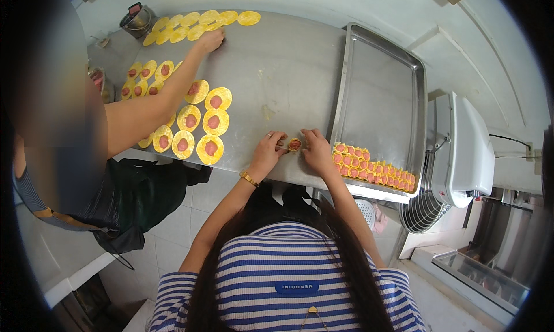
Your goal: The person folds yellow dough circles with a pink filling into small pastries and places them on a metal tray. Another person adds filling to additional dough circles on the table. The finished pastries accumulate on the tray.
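A small open-topped dumpling, with a yellow wrapper gathered around pink meat filling, stands on the steel table between my hands. My left hand has its bent fingers and thumb at the dumpling's left side, seemingly pinching the wrapper. On the other side, my right hand has its fingers apart close to the dumpling, with no clear grip on it. Left of my hands lie several flat yellow wrappers topped with meat. To the right, a metal tray holds rows of finished dumplings along its near edge.
A co-worker's hand reaches over the table from the left, beside plain yellow wrappers at the back. A metal pot stands at the far left corner. Right of the tray is a white machine with a wire guard.
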The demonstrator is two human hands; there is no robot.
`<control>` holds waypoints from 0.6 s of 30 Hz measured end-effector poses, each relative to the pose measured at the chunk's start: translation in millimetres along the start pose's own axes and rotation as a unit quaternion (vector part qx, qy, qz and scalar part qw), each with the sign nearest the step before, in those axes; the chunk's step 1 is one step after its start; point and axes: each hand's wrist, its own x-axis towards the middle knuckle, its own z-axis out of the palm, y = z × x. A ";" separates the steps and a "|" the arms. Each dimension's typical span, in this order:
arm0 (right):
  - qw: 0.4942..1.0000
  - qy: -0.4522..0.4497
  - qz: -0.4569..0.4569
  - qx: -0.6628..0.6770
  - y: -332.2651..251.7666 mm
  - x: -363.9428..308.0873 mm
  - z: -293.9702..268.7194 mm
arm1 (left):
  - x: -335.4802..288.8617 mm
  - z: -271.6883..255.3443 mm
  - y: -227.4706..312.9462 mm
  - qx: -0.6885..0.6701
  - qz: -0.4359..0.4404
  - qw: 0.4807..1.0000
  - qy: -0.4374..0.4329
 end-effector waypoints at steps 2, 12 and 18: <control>0.999 -0.005 -0.010 -0.036 2.0 1.4 0.7 | 0.9 -1.1 -0.5 0.020 0.016 1.000 -0.002; 0.995 -0.034 -0.089 -0.039 -10.6 2.2 1.3 | 1.0 5.8 -11.4 -0.023 -0.016 1.000 -0.002; 0.976 -0.101 -0.173 -0.087 -12.4 5.5 2.7 | 14.2 -50.5 -26.0 0.070 -0.019 0.984 0.161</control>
